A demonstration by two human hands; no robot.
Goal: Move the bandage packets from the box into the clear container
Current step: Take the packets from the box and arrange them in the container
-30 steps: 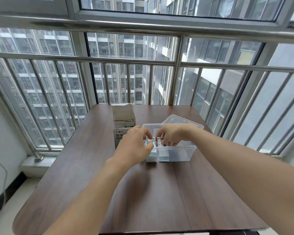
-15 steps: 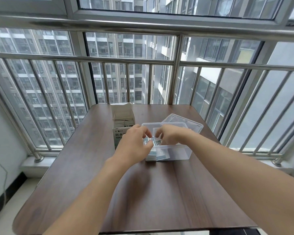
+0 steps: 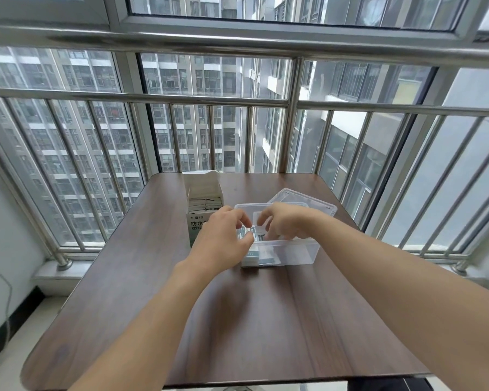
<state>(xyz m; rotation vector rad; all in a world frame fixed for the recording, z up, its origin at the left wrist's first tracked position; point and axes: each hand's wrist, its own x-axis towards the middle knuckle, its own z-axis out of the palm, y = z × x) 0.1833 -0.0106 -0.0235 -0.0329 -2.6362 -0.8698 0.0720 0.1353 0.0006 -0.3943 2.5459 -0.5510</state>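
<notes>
Since the earlier frames both hands have lifted a little above the clear container [image 3: 291, 251], and its near-right part, covered by the right wrist before, now shows bare. From my remote seat I see the left hand [image 3: 223, 238] over the container's left end, fingers curled, thumb and fingertips apparently pinching bandage packets [image 3: 251, 231] at the rim. The right hand [image 3: 285, 221] hovers over the container with fingers curled downward, their tips at the same packets; whether it truly grips them I cannot tell.

On progress, I judge the job partly done: a small pile of packets already lies at the container's left end, while the box [image 3: 205, 200], just left of the container on the counter [image 3: 237, 320], holds a full-looking row. Most of the transfer remains. The lid [image 3: 319, 201] lies behind the container.
</notes>
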